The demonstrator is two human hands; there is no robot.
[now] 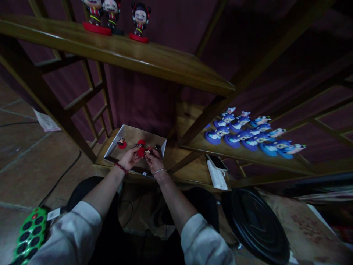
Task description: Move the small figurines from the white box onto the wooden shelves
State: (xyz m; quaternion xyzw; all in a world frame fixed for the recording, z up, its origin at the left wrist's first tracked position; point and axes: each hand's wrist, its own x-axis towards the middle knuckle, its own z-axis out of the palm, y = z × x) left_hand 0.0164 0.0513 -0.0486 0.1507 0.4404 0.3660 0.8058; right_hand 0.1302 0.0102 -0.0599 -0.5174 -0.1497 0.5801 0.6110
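Over a shallow white box [113, 144] on the low shelf, both my hands meet at a small figurine [141, 152] with a red round base and a dark-haired head. The fingers of my left hand [130, 159] are closed on its red base. My right hand [154, 160] pinches the head end. Inside the box, another red-based figurine [121, 143] lies at the left. One more red base [141, 142] shows just behind my fingers, its figure partly hidden. Something dark sits near the box's right end, too dim to make out.
Above, a wooden shelf [165, 68] carries several red-clothed figurines [140, 22]. Several blue-and-purple figurines [245, 134] stand on the right shelf. A phone [217, 162] and a white object [216, 177] lie right of the box. A black round stool [255, 224] and a green power strip [31, 233] flank me.
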